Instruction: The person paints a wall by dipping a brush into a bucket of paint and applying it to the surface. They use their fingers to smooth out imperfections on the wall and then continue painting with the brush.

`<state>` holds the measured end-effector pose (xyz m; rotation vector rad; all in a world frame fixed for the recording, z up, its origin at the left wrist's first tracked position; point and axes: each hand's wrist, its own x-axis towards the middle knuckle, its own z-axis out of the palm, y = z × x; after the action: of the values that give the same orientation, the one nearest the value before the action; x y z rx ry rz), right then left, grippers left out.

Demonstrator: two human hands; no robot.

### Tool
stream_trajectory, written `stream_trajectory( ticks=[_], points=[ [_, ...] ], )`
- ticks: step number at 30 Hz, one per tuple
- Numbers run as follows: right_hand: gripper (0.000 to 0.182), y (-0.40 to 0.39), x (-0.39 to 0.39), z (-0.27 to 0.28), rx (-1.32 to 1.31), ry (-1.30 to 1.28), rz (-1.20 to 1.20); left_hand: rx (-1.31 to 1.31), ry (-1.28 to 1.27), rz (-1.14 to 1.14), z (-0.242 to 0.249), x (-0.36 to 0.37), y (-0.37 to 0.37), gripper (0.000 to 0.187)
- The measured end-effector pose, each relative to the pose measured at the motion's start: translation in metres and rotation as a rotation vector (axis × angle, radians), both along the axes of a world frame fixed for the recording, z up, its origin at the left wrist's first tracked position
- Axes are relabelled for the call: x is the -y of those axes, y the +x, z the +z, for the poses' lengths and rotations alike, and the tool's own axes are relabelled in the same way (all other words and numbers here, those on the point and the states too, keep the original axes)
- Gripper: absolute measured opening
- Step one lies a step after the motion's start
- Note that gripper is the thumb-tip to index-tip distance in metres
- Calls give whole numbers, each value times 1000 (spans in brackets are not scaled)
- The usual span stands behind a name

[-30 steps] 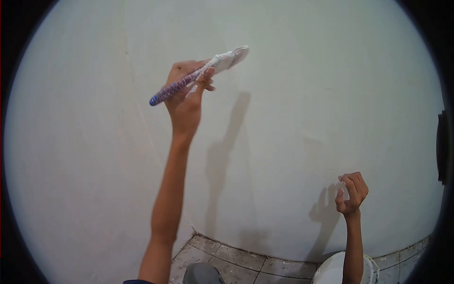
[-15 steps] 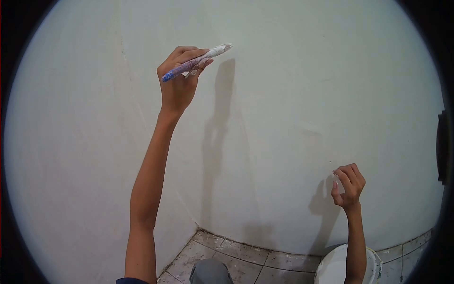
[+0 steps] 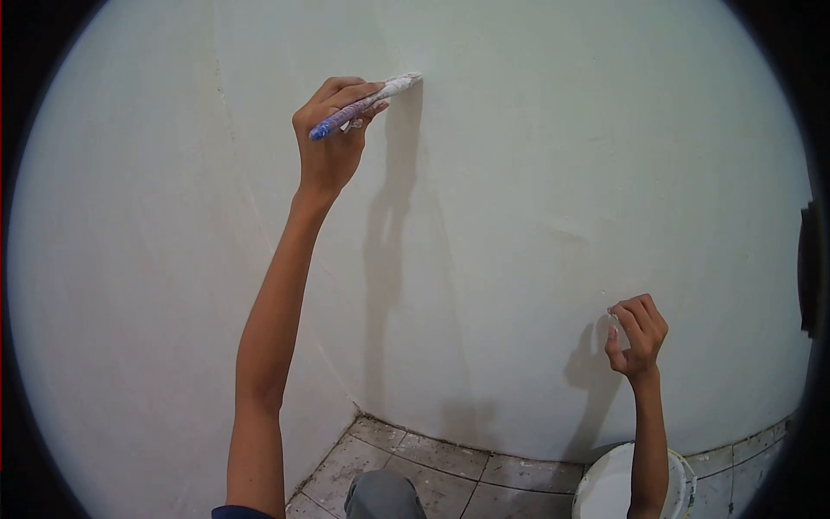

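High on the pale wall (image 3: 519,173), my left hand (image 3: 333,130) is closed round a paintbrush (image 3: 359,107). Its handle is purple with a blue end, and the front part is coated white. The brush tip meets its shadow on the wall, so it appears to touch there. Lower on the right, my right hand (image 3: 640,336) is half curled near the wall, thumb and fingers apart, with nothing between them. White smears show on its fingertips. Beneath that forearm stands a white bucket (image 3: 596,489), partly hidden by the arm; its contents are hard to make out.
Two walls meet at a corner left of centre, with a crack line (image 3: 223,95) on the left one. Stained floor tiles (image 3: 441,456) run along the base. My grey-clad knee (image 3: 383,497) is at the bottom. A dark object (image 3: 808,270) sits at the right edge.
My left hand has moved slightly up and right, bringing the brush tip from just off the wall to its surface. My right hand has barely moved.
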<state>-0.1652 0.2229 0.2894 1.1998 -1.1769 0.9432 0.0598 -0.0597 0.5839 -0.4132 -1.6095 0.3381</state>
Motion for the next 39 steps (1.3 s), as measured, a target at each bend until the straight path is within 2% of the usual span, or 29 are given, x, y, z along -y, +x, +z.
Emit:
stream_trajectory(
  ticks=[5, 8, 14, 21, 23, 27, 29, 31, 33, 35, 36, 39],
  points=[
    [21, 4, 1, 3, -6, 2, 4, -22, 13, 39, -8, -2, 0, 21],
    [20, 7, 0, 3, -6, 13, -3, -120, -123, 168, -17, -1, 3, 20],
    [20, 11, 2, 4, -18, 43, 5, -57, -51, 113, -56, 0, 6, 23],
    [20, 14, 6, 0, -20, 88, -14, 141, -33, 146, -153, -1, 17, 29],
    [20, 10, 10, -1, -12, 93, -16, 260, 4, 160, -191, -4, 22, 28],
    [19, 10, 12, -3, -5, 94, -51, 599, 101, 18, -264, -14, 38, 29],
    [19, 10, 12, -5, -4, 94, -64, 698, 145, -31, -276, -15, 38, 28],
    [20, 1, 19, -9, 23, 100, -57, 701, 138, -57, -273, -2, 25, 27],
    [21, -1, 20, -11, 23, 96, -63, 608, 166, -92, -242, 15, 11, 19],
    [21, 1, 17, -13, -6, 79, -72, 439, 4, -179, -184, 20, 3, 16],
    [21, -1, 18, -15, -10, 81, -84, 333, -71, -120, -150, 17, 3, 8],
    [23, -8, 22, -22, -20, 77, -109, -43, -172, -118, -57, 15, -5, 9]
  ],
)
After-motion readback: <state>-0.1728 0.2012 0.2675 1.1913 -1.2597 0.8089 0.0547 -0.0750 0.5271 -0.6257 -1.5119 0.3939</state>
